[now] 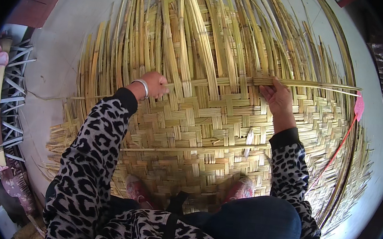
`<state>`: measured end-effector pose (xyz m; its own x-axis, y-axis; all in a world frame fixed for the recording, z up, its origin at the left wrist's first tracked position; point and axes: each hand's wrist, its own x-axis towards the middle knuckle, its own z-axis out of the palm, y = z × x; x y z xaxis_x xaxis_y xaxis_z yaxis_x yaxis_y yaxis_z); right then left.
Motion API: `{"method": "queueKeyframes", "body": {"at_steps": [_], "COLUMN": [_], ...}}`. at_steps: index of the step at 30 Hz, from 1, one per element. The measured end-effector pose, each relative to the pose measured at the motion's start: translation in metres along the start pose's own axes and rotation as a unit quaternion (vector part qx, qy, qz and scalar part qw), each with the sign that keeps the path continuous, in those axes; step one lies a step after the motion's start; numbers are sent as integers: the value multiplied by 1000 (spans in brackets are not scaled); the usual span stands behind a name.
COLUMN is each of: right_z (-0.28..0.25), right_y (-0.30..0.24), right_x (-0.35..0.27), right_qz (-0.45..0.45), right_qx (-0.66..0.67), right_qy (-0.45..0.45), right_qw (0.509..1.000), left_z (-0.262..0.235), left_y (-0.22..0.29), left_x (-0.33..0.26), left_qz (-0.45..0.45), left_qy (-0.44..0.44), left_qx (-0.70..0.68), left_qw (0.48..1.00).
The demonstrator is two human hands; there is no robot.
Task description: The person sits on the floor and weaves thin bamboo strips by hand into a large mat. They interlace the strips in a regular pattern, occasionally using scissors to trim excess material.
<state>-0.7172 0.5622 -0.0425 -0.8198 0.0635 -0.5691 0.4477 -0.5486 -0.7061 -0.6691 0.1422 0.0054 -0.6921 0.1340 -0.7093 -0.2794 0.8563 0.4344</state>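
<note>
A large mat of split reed strips (228, 123) lies on the floor in front of me, woven in a stepped pattern nearer my feet. Beyond the woven part, long unwoven strips (200, 32) fan away from me. My left hand (153, 85) is closed on a thin reed strip that trails off to the left. Between my right thumb and fingers I pinch a flat reed strip (312, 84); my right hand (277, 98) is just over the weave's far edge. This strip lies crosswise and sticks out to the right.
A loose strip (188, 149) lies across the weave, beside a small whitish object (249, 141). At right is a pink fly swatter (358, 107) with a red handle. My shoes (241, 189) rest on the mat. A metal rack (14, 98) with cloth stands left.
</note>
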Motion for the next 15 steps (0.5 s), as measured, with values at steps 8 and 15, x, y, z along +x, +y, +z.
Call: {"method": "queueKeyframes", "body": {"at_steps": [8,15], "right_z": [-3,-2], "right_y": [6,2], "right_x": [-19,-27], "right_qz": [-33,9], "right_qx": [-71,-29], "right_qy": [33,-10], "right_qw": [996,999], "left_z": [32,63], "left_y": [-5,7], "left_x": [-10,-25], "left_qz": [22,60], "left_qy": [46,290], "left_qx": [117,103], "left_qw": [992,950]}}
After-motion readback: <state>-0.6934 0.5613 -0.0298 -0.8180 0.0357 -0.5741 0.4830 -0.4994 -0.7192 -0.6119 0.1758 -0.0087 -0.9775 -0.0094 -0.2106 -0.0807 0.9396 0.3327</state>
